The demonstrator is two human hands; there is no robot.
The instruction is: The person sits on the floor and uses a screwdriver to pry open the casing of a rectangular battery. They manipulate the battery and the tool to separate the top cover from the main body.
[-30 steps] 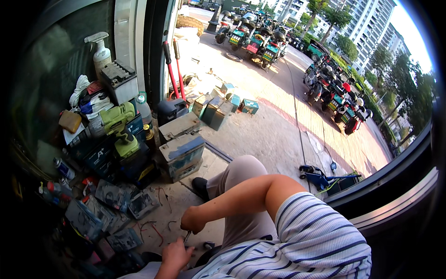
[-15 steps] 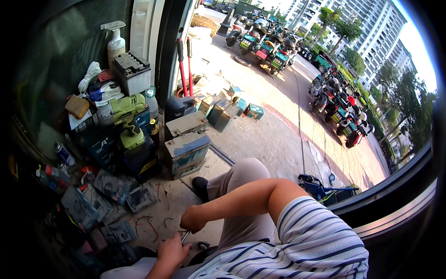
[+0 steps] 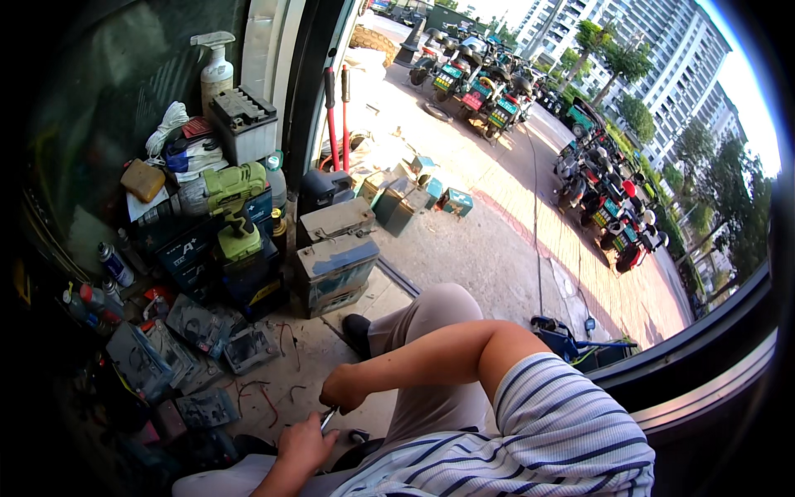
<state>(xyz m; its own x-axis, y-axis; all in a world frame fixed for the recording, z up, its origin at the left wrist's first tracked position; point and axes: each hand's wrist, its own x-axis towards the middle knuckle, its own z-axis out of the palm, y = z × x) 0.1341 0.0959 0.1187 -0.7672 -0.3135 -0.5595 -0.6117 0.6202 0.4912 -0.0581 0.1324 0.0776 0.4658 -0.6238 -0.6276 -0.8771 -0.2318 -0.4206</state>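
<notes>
My left hand (image 3: 303, 445) is closed, its fingers and thumb around the lower part of a slim shiny metal tool (image 3: 329, 417). Just above it, my right hand (image 3: 341, 389) is curled at the tool's other end, the forearm reaching across from the right. Both hands meet low over the floor, between my legs. Most of the tool is hidden in the fingers, so its exact kind cannot be made out. A small dark item (image 3: 358, 436) lies beside the hands, near my trouser leg. Red and dark wire scraps (image 3: 270, 403) are strewn on the floor to the left.
Dusty batteries (image 3: 335, 269) are stacked ahead, with more used ones (image 3: 141, 358) at left. A green cordless impact wrench (image 3: 236, 199) rests on boxes near a spray bottle (image 3: 217, 73). Red-handled bolt cutters (image 3: 338, 124) lean by the doorway. Parked scooters (image 3: 489, 95) stand outside.
The view has shifted slightly, moving the surroundings a little to the right. Both hands keep their hold, and the metal tool between them has tilted slightly.
</notes>
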